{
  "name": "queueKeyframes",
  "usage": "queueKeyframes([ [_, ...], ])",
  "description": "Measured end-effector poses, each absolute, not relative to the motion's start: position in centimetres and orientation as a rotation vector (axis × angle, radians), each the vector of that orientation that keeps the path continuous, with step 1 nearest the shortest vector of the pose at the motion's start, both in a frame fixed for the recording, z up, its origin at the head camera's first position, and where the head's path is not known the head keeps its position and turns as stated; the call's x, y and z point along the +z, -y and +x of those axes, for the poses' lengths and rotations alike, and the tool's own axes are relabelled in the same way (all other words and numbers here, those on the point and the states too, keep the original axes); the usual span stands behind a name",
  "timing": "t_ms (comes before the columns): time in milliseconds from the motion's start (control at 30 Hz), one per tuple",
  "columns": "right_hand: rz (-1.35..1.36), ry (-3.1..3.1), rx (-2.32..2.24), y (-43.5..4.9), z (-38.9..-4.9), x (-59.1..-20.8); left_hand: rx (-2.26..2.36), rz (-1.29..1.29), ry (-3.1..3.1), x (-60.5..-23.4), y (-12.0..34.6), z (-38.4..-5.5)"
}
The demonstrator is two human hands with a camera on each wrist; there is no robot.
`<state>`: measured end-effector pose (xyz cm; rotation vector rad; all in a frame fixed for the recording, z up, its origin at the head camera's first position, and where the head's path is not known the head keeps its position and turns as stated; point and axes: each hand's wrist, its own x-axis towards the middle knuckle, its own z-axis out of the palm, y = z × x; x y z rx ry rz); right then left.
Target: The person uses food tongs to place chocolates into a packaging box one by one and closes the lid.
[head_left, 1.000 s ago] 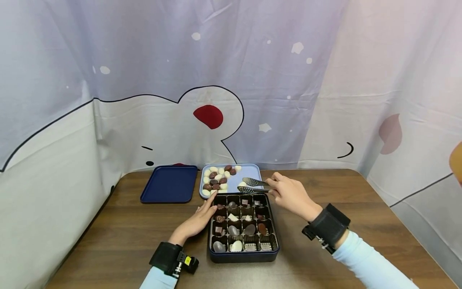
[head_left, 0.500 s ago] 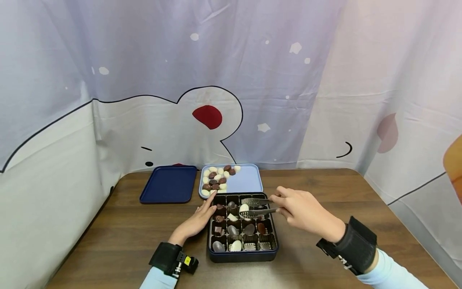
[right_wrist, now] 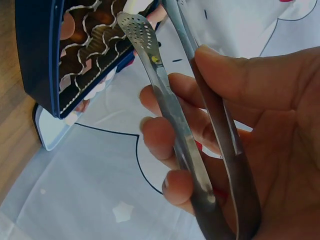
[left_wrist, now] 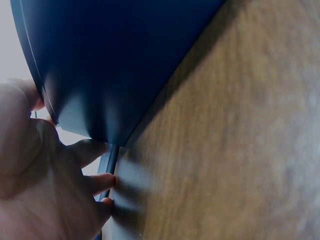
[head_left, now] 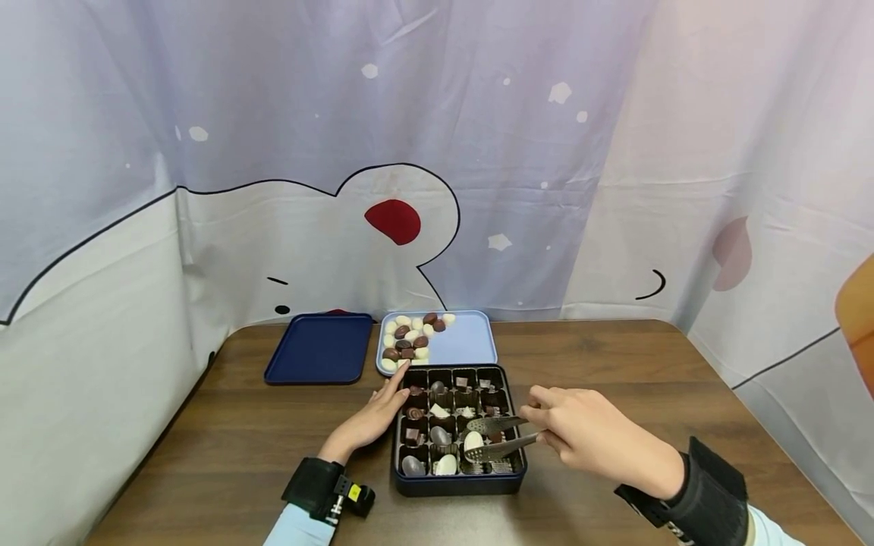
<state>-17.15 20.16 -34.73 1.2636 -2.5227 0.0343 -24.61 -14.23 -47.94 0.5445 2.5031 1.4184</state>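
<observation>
In the head view, my right hand [head_left: 590,425] holds metal tongs [head_left: 508,446] with perforated tips. Between those tips is a white oval chocolate [head_left: 474,440], over the right part of a dark blue box [head_left: 457,486]. A black insert divides this box into compartments, many with dark or white chocolates. The right wrist view shows my thumb on one arm of the tongs [right_wrist: 172,110] and fingers curled round the other. My left hand [head_left: 369,423] touches the box's left side, fingers extended; the left wrist view has them against its dark wall [left_wrist: 115,65].
Behind the box stands a light blue tray [head_left: 471,345], with white and brown chocolates grouped on its left part. A dark blue tray or lid [head_left: 321,349] lies to its left. The wooden table [head_left: 239,455] ends at a printed curtain [head_left: 519,152].
The tongs have lifted a white chocolate from the light blue tray and carried it toward me, over the box's front right part. My left hand has stayed at the box.
</observation>
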Motion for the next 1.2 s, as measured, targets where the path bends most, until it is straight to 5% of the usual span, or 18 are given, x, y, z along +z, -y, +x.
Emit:
queueKeyframes([
  [700, 1.216, 2.559, 0.146, -19.7, -17.6, -34.2, 1.364, 0.481, -2.536, -47.8, 14.0, -24.3],
  [1200, 0.921, 2.710, 0.188, -15.3, -23.6, -34.1, 1.433, 0.551, -2.513, -48.3, 14.2, -24.5],
])
